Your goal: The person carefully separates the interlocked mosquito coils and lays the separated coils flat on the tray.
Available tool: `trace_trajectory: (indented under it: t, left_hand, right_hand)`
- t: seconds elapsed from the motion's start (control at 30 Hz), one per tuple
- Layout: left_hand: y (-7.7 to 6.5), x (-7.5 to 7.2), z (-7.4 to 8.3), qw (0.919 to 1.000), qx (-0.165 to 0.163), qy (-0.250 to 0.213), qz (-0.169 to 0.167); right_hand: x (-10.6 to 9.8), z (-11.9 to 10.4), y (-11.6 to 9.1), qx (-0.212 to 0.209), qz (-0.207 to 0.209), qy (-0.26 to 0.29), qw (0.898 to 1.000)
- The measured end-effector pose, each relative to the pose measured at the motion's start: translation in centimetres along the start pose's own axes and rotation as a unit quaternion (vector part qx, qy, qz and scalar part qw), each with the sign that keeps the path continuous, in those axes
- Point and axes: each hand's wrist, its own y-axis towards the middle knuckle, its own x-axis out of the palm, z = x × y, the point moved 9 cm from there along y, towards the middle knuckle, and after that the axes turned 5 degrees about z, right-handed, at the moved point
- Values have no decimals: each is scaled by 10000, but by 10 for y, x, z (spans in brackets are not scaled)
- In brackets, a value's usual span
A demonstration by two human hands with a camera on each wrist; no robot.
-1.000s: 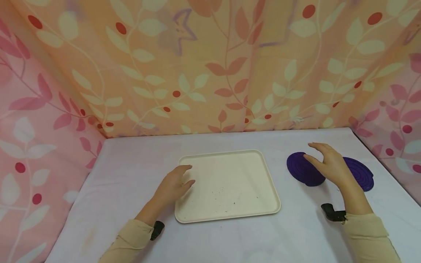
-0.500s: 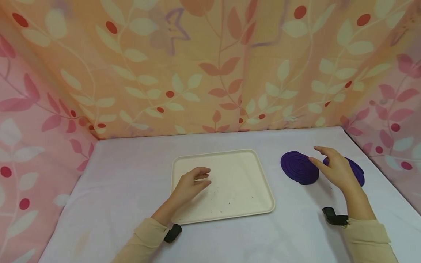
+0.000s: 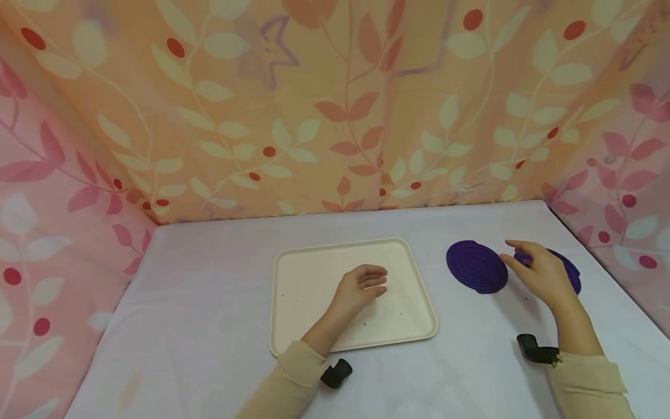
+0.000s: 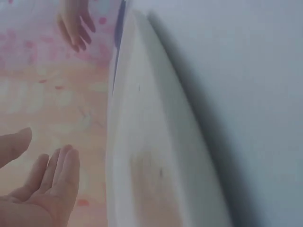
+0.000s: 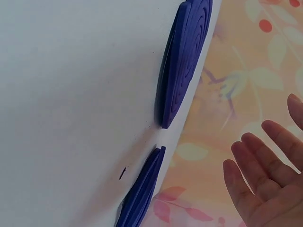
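My left hand (image 3: 358,289) hovers over the cream rectangular tray (image 3: 309,273) with its fingers extended and nothing in them. In the left wrist view that hand (image 4: 47,184) appears above the raised tray rim (image 4: 189,156). Over on the right, my right hand (image 3: 541,272) hangs above a purple round mat (image 3: 567,269) and partly hides it. Its fingers are relaxed and hold nothing; the right wrist view shows this hand (image 5: 265,170) with fingers spread. To its left, a second purple mat with ringed grooves (image 3: 476,266) lies flat on the white cloth.
A white cloth covers the table (image 3: 209,302). Small dark specks lie on the tray, and a dark crumb (image 5: 123,173) sits on the cloth near the mats. Patterned fabric (image 3: 251,116) walls in the back and both sides.
My left hand has moved rightward from the tray's left edge to over its middle. The right hand has shifted slightly right and nearer, uncovering the left mat. The head view has turned a little.
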Motion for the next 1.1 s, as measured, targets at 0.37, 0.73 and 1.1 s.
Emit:
trace_trajectory:
  t: [0.37,0.73,1.1]
  left_hand:
    - [9,47,-12,9891,-511,-1381,29]
    - [18,91,-20,9634,-979,-2497,1]
    - [27,131,-36,9256,-1555,-3407,552]
  right_hand:
    - [-5,14,-7,318,11,141,9994]
    - [-1,35,-13,902,180,1951,9765]
    - [30,63,-22,2096,-332,5257,8238]
